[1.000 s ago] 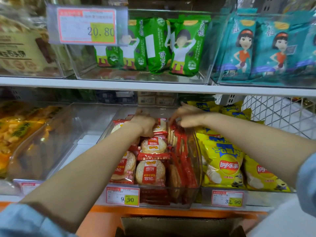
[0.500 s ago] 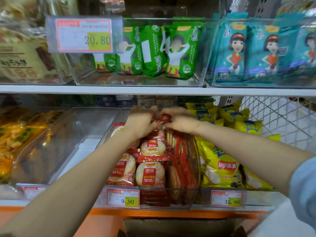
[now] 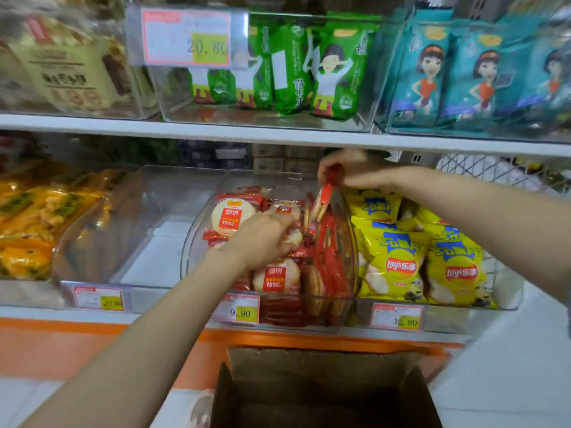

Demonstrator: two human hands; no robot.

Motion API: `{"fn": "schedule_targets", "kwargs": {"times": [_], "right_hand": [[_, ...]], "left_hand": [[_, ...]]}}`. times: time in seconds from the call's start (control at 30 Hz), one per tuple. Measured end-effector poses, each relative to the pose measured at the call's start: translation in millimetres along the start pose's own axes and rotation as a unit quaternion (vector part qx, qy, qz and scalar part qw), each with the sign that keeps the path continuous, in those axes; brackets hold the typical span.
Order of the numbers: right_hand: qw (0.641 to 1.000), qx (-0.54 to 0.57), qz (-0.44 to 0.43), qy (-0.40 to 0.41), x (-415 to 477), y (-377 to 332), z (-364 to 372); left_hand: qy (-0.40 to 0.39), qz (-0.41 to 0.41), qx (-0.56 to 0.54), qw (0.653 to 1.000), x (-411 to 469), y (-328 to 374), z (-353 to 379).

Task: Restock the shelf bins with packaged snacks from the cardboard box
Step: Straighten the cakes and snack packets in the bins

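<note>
Red-wrapped rice cracker packs [image 3: 278, 279] sat in clear plastic bin [image 3: 189, 261], right hand [image 3: 349, 176] pinched one red pack [image 3: 325, 196] above, left hand [image 3: 262, 239] among packs, grip unclear, brown cardboard box [image 3: 324, 393] cropped below.

We see the right grip [image 3: 355, 176] raised over the right side of the clear bin [image 3: 347, 304]. It pinches a red packet [image 3: 325, 197] by its top, so that the packet hangs on edge just above the upright packets there. The left grip [image 3: 262, 239] lies across the rice cracker packets [image 3: 228, 214] in the bin's middle, fingers bent down among them; we cannot tell whether it holds one. Yellow chip bags [image 3: 398, 264] fill the neighbouring bin on the right. An open cardboard box [image 3: 324, 362] stands below the shelf edge [image 3: 37, 312].
</note>
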State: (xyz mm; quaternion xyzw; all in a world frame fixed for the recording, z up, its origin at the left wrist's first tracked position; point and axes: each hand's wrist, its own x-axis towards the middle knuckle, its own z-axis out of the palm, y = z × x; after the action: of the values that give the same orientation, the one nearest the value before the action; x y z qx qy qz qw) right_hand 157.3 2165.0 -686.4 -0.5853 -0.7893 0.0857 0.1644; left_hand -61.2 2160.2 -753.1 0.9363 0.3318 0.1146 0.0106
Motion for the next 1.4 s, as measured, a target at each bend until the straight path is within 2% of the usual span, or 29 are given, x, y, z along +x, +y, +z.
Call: {"fn": "schedule_targets", "kwargs": {"times": [0.13, 0.3, 0.4, 0.5, 0.63, 0.9, 1.07, 1.27, 1.4], "right_hand": [[0.995, -0.06, 0.03, -0.074, 1.5, -10.0, 8.3], [0.983, -0.064, 0.034, -0.166, 1.0, -14.9, 33.1], [0.982, -0.107, 0.032, -0.153, -1.2, -10.2, 37.3], [0.987, -0.1, 0.031, -0.119, -6.9, -7.6, 30.4], [0.991, -0.102, 0.04, -0.08, -22.5, -9.6, 16.7], [0.975, -0.173, 0.04, -0.137, -39.5, -10.6, 28.0], [0.964, -0.184, 0.067, -0.179, -35.5, -18.5, 32.6], [0.947, -0.217, 0.093, -0.218, -29.6, -25.3, 27.3], [0.947, -0.233, 0.09, -0.202, -24.4, -30.2, 34.3]], "left_hand": [[-0.007, -0.032, -0.105, 0.994, -10.2, 9.1, 6.7], [0.012, -0.048, -0.173, 0.984, -6.6, 10.4, 8.6], [0.007, -0.024, -0.137, 0.99, -3.9, 12.1, 10.7], [-0.004, 0.011, -0.093, 0.996, -2.1, 16.4, 12.6], [-0.016, 0.012, -0.022, 1.0, 4.6, 21.4, 12.8], [-0.072, -0.014, -0.007, 0.997, 8.3, 23.9, 10.1], [-0.011, -0.051, -0.061, 0.997, -5.6, 18.2, -2.1], [0.051, -0.093, -0.065, 0.992, -44.7, 12.5, -4.7], [0.071, -0.127, -0.085, 0.986, -54.5, 8.2, -8.3]]}}
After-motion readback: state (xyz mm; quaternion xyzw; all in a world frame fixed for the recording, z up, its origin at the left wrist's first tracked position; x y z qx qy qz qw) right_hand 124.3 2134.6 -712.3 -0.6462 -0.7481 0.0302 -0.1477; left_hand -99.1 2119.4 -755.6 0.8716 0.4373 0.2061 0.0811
